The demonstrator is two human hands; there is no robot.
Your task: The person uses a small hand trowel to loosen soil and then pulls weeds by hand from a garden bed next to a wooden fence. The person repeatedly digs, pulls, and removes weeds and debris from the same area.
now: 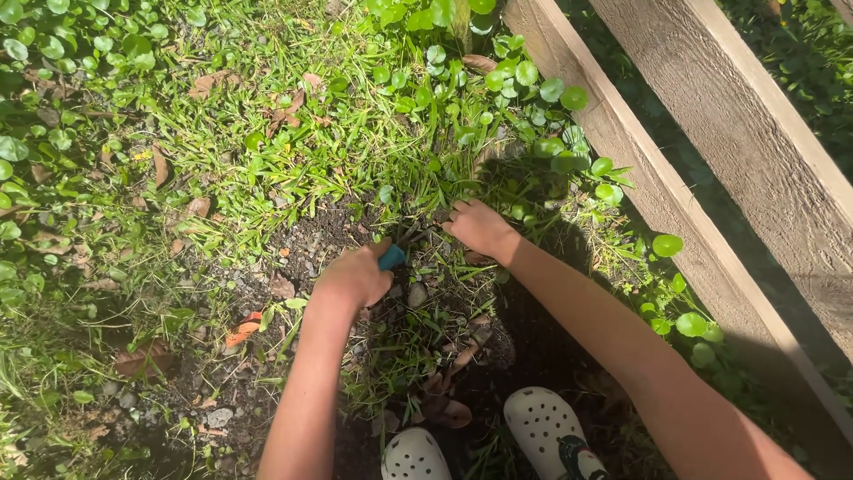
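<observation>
Beside weathered wooden fence rails [622,133] — left hand [354,276] fist-closed around teal-handled tool [392,257]; right hand [480,228] fingers clenched on grass clump [426,191] — best gripped low, near dark soil [320,236].

My left hand [355,276] sits at the centre of the frame, closed around a tool handle [392,258] that juts toward the upper right of it. My right hand [481,228] lies just right of that and a little higher, its fingers in the grass tuft [418,169] above. A bare soil patch [302,244] spreads left of my left hand. The round-leaved plants [533,98] stand above and right of my right hand, against the wooden boards [711,133] running from the top centre down to the lower right. My shoes [542,422] rest at the bottom centre, below both hands.
</observation>
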